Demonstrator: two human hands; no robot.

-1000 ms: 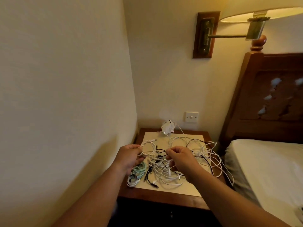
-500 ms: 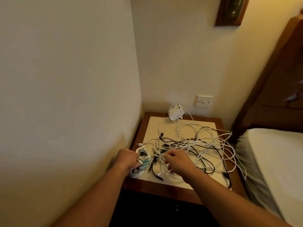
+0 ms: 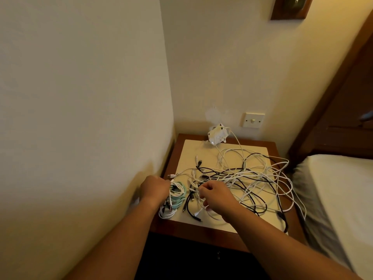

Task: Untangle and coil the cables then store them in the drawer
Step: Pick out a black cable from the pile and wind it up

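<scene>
Lowered the tangle of cables (image 3: 238,175) from mid-air a second ago onto the nightstand (image 3: 201,233), left it sprawled from centre to right edge, clenched the left hand (image 3: 155,187) round a teal-and-white coiled bundle (image 3: 178,196) at the front left corner, pinched white strands of the tangle with the right hand (image 3: 218,197) near the front edge.

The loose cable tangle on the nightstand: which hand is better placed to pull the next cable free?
Probably the right hand: it is at the near edge of the tangle, fingers curled round its strands. The left hand holds the coiled bundle by the wall.
</scene>
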